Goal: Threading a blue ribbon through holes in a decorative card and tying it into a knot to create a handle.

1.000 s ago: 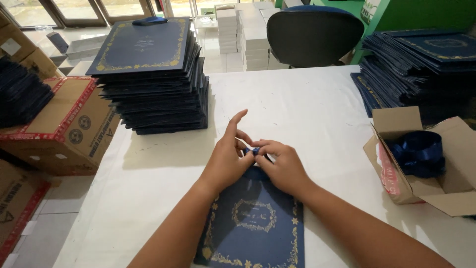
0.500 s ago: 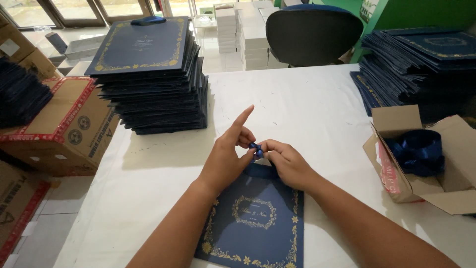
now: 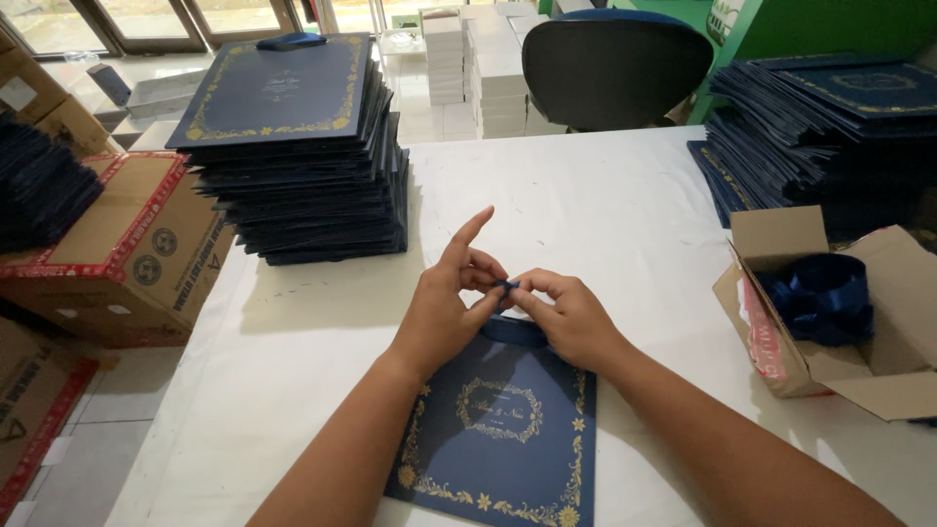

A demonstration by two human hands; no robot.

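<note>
White table (image 3: 605, 205) bears navy folder stacks (image 3: 303, 166); both hands' fingers (image 3: 488, 293) pinch a ribbon (image 3: 506, 287).

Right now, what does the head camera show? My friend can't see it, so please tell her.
Two hands, left hand and right hand, pinch a dark blue ribbon at the top of a navy card with gold patterns on a white table. Stacks of matching cards stand behind.

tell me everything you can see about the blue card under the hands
The navy card lies flat on the white table, slightly askew, its near edge cut off by the frame. It looks like stiff matte card, with a gold floral border and a gold ornamental frame mid-cover. A dark blue ribbon crosses its top edge, where the left hand and right hand pinch it.
</note>
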